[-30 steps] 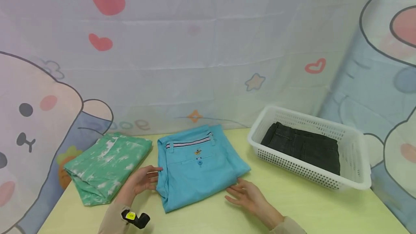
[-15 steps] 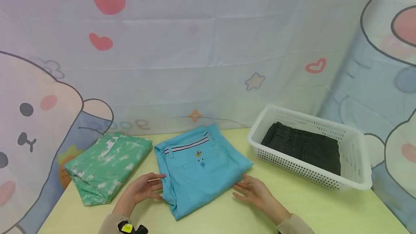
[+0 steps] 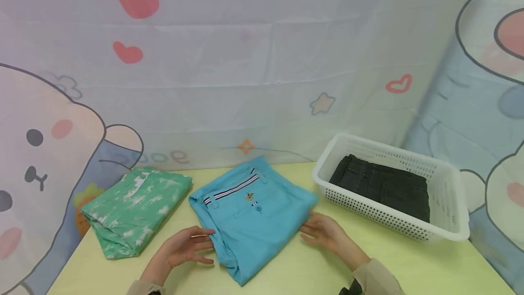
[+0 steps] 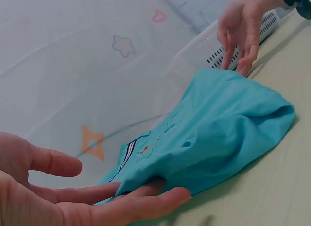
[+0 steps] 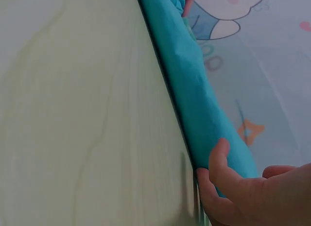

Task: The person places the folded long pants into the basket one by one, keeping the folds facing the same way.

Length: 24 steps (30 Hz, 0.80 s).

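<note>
Folded light-blue trousers lie slantwise on the table, with a striped waistband trim, a small embroidered emblem and a buttoned pocket facing up. At their left edge my left hand touches the cloth with extended fingers; in the left wrist view some fingertips reach the fold and the thumb stands apart. My right hand rests against the right edge, its fingers loosely bent. In the right wrist view those fingers press on the side of the blue cloth without closing round it.
Green-and-white folded clothing lies on the left of the pale yellow table. To the right stands a white perforated basket holding a folded dark garment. A printed curtain hangs behind.
The blue trousers have turned counterclockwise, their near corner swinging right and toward me. My left hand has shifted right and nearer; my right hand has moved right and slightly away.
</note>
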Motion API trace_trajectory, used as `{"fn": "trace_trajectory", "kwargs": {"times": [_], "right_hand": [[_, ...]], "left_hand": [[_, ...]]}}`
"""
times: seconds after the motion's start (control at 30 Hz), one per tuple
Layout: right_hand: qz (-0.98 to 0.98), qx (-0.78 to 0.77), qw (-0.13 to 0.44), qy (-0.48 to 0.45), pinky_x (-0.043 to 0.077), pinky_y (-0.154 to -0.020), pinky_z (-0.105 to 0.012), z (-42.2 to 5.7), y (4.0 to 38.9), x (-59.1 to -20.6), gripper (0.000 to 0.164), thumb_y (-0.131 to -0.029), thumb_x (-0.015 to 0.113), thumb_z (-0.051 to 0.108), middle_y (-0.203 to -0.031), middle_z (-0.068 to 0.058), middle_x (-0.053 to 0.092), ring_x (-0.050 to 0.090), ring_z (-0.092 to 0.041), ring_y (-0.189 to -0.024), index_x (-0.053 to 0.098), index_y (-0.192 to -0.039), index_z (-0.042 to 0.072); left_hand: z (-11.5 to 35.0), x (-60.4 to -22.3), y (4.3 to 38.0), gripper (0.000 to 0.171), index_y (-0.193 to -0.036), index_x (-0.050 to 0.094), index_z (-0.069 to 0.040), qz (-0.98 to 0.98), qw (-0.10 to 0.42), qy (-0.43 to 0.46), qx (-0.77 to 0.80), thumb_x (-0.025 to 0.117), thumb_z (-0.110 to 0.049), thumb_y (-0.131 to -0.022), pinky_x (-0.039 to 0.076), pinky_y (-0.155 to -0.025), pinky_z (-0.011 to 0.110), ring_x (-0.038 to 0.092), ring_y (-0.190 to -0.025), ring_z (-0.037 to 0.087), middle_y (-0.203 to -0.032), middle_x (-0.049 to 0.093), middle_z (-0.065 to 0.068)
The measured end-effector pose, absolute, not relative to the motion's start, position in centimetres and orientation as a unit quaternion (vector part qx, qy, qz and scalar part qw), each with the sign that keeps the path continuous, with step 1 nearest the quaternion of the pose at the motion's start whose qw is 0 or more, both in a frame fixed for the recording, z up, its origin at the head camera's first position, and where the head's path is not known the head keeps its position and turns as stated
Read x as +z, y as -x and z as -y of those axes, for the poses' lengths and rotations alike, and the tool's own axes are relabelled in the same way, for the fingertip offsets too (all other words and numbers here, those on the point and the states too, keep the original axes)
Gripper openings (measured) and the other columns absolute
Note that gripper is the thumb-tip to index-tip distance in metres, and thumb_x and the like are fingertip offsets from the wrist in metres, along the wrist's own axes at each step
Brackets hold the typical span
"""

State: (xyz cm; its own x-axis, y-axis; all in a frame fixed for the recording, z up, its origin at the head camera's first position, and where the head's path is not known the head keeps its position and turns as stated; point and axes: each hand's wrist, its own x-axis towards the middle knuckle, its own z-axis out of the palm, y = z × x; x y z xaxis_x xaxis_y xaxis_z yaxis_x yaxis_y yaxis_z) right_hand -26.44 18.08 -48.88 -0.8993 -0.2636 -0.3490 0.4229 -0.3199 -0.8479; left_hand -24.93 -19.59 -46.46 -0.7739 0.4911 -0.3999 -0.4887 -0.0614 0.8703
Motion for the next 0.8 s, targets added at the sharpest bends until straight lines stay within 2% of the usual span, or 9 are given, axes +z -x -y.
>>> {"fn": "trace_trajectory", "kwargs": {"times": [0.07, 0.17, 0.4, 0.5, 0.6, 0.7, 0.8], "right_hand": [[-0.548, -0.805, 0.214, -0.068, 0.039, -0.098, -0.043, -18.3, 26.8, -48.8, 0.062, -0.089, 0.028, 0.009, -0.138, -0.038, 0.016, 0.031, -0.041, -0.128, -0.002, -0.142, -0.003], [-0.553, -0.803, 0.211, -0.068, 0.039, -0.098, -0.042, -18.5, 27.2, -48.9, 0.061, -0.090, 0.028, 0.009, -0.139, -0.036, 0.017, 0.033, -0.039, -0.127, 0.000, -0.142, -0.002], [-0.565, -0.798, 0.198, -0.073, 0.035, -0.101, -0.044, -18.9, 28.0, -48.8, 0.058, -0.091, 0.026, 0.009, -0.141, -0.033, 0.018, 0.026, -0.040, -0.130, 0.000, -0.142, -0.003], [-0.570, -0.795, 0.191, -0.078, 0.036, -0.100, -0.044, -18.9, 28.3, -48.8, 0.057, -0.091, 0.028, 0.008, -0.141, -0.031, 0.020, 0.027, -0.040, -0.130, 0.003, -0.142, -0.003], [-0.574, -0.793, 0.191, -0.075, 0.036, -0.100, -0.045, -19.0, 28.6, -48.7, 0.057, -0.092, 0.028, 0.009, -0.142, -0.029, 0.020, 0.026, -0.039, -0.131, 0.003, -0.142, -0.004], [-0.575, -0.790, 0.203, -0.057, 0.031, -0.104, -0.047, -19.1, 28.8, -48.6, 0.056, -0.093, 0.026, 0.010, -0.144, -0.029, 0.015, 0.020, -0.040, -0.133, 0.001, -0.141, -0.004], [-0.573, -0.791, 0.212, -0.040, 0.024, -0.107, -0.049, -19.1, 29.2, -48.5, 0.056, -0.093, 0.023, 0.010, -0.145, -0.030, 0.010, 0.014, -0.041, -0.134, -0.002, -0.141, -0.004]], "left_hand": [[19.3, -46.4, 24.7, 0.046, -0.128, 0.042, 0.007, -0.605, 0.340, -0.005, 0.720, 0.027, -0.023, -0.096, 0.043, -0.088, 0.055, 0.046, -0.119, 0.034, -0.132, 0.027, 0.034], [18.8, -46.4, 24.2, 0.047, -0.128, 0.042, 0.008, -0.614, 0.347, -0.007, 0.709, 0.027, -0.023, -0.096, 0.043, -0.087, 0.055, 0.041, -0.121, 0.039, -0.139, 0.015, 0.038], [17.8, -46.5, 23.5, 0.046, -0.128, 0.042, 0.008, -0.609, 0.363, -0.014, 0.705, 0.031, -0.023, -0.095, 0.044, -0.086, 0.055, 0.046, -0.118, 0.037, -0.132, 0.037, 0.031], [17.5, -46.6, 23.2, 0.045, -0.127, 0.044, 0.006, -0.599, 0.371, -0.015, 0.710, 0.032, -0.023, -0.095, 0.043, -0.087, 0.055, 0.047, -0.117, 0.035, -0.131, 0.040, 0.028], [17.0, -46.6, 23.0, 0.044, -0.127, 0.044, 0.005, -0.596, 0.374, -0.015, 0.711, 0.033, -0.024, -0.095, 0.043, -0.088, 0.055, 0.047, -0.118, 0.035, -0.134, 0.034, 0.031], [16.5, -46.5, 22.7, 0.046, -0.129, 0.042, 0.005, -0.596, 0.377, -0.016, 0.709, 0.034, -0.024, -0.095, 0.043, -0.088, 0.056, 0.044, -0.120, 0.038, -0.139, 0.020, 0.036], [15.8, -46.3, 22.5, 0.047, -0.129, 0.041, 0.005, -0.595, 0.378, -0.016, 0.709, 0.034, -0.026, -0.094, 0.043, -0.087, 0.056, 0.042, -0.121, 0.039, -0.140, 0.013, 0.038]]}}
